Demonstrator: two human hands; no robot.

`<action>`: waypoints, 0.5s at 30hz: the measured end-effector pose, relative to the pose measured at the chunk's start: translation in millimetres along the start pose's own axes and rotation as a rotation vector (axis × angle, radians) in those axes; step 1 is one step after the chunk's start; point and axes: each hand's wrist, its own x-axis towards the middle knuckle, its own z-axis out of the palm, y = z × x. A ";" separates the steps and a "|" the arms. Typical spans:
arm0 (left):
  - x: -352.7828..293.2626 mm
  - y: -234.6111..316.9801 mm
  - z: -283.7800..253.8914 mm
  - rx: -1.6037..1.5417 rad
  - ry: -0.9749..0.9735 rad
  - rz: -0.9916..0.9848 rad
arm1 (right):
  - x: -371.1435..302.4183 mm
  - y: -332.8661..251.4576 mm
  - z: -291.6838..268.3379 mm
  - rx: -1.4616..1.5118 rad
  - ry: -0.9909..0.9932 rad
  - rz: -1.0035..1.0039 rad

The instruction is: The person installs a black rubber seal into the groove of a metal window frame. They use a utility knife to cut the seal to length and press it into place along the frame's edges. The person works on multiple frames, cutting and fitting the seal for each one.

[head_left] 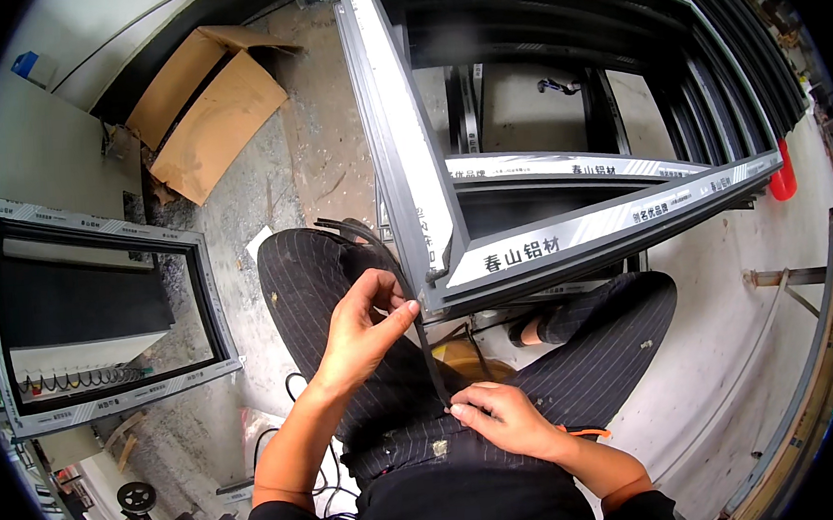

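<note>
A thin black rubber sealing strip (430, 360) runs down past the near corner of a dark grey window frame (456, 272) and over my lap. My left hand (368, 326) is closed on the strip, thumb and fingers bent around it just left of that corner. Lower down, my right hand (505, 418) pinches the same strip between thumb and forefinger, above my thigh. White protective film with printing covers the frame's faces. It lies on top of a stack of similar frames. The strip's upper part curls beside my left knee.
Another film-covered frame (108, 409) stands at the left. An opened cardboard box (219, 129) lies on the floor at the upper left. Black cables (331, 483) trail beside my left hip. A red object (783, 174) hangs at the stack's right end. A small wheel (136, 496) shows lower left.
</note>
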 end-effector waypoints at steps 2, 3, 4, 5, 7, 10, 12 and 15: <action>0.6 -0.7 -1.9 0.052 -0.020 0.028 | -0.4 2.0 1.4 -0.005 -0.003 -0.016; 1.2 -0.8 -2.7 0.076 -0.031 0.043 | -0.8 2.8 1.7 -0.009 -0.004 -0.025; 1.6 0.8 -3.3 0.106 -0.046 0.040 | -1.4 2.9 2.0 -0.012 -0.003 -0.029; 1.7 3.5 -4.0 0.136 -0.061 0.037 | -1.9 3.0 2.3 -0.015 -0.003 -0.033; 2.9 4.8 -5.0 0.162 -0.088 0.031 | -2.5 3.3 3.0 -0.030 -0.002 -0.041; 4.5 5.5 -4.5 0.115 -0.119 -0.030 | -3.7 3.7 3.6 -0.058 0.001 -0.049; 3.8 11.1 -3.6 0.037 -0.127 -0.138 | -4.2 4.0 3.9 -0.068 0.003 -0.051; 6.3 8.1 -9.9 0.057 -0.251 -0.262 | -5.0 7.5 5.5 -0.066 0.014 -0.068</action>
